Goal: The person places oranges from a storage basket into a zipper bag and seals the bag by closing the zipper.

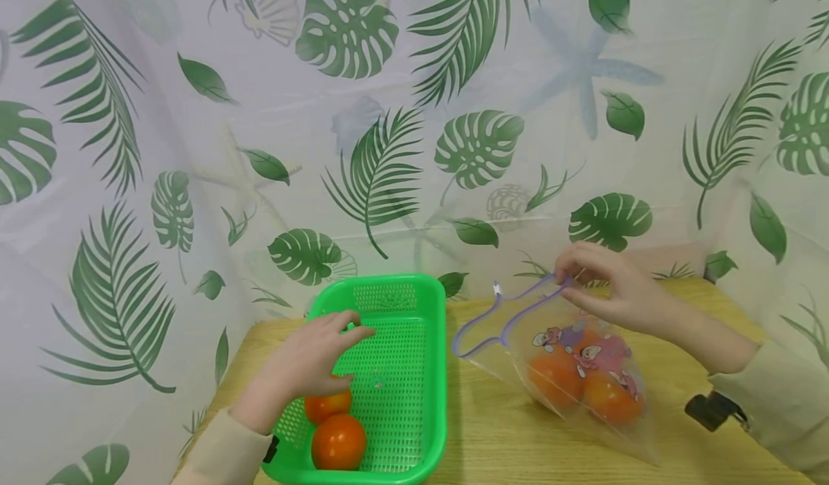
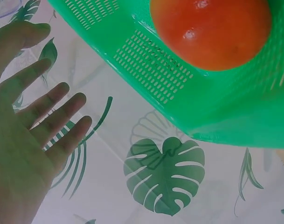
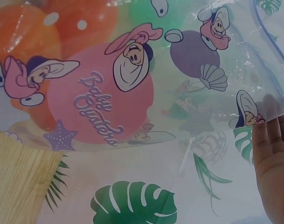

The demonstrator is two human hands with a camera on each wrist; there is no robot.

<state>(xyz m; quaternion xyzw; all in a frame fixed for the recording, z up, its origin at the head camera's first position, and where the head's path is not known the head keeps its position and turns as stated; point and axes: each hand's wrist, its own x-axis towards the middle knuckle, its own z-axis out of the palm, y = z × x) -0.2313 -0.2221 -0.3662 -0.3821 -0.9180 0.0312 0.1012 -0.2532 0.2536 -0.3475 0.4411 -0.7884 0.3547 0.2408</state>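
Note:
My left hand [image 1: 306, 357] hovers over the left side of a green plastic basket [image 1: 438, 370], its fingers spread and loosely bent with nothing in them. Below it in the basket lie two smooth, shiny orange-red fruits, the nearer one [image 1: 339, 442] in full sight and the farther one [image 1: 328, 404] partly covered by the hand. My right hand [image 1: 599, 283] pinches the purple-edged rim of a clear zip bag [image 1: 492, 370] with thumb and fingers. The mouth of the bag gapes toward the basket. Inside it, several orange fruits [image 1: 612, 397] rest at the bottom, behind printed cartoon oysters.
A white slider [image 1: 496, 288] sits on the bag's zip edge. Basket and bag stand side by side on a wooden table [image 1: 492, 438]. A leaf-patterned sheet [image 1: 401, 204] rises behind the table and along both sides.

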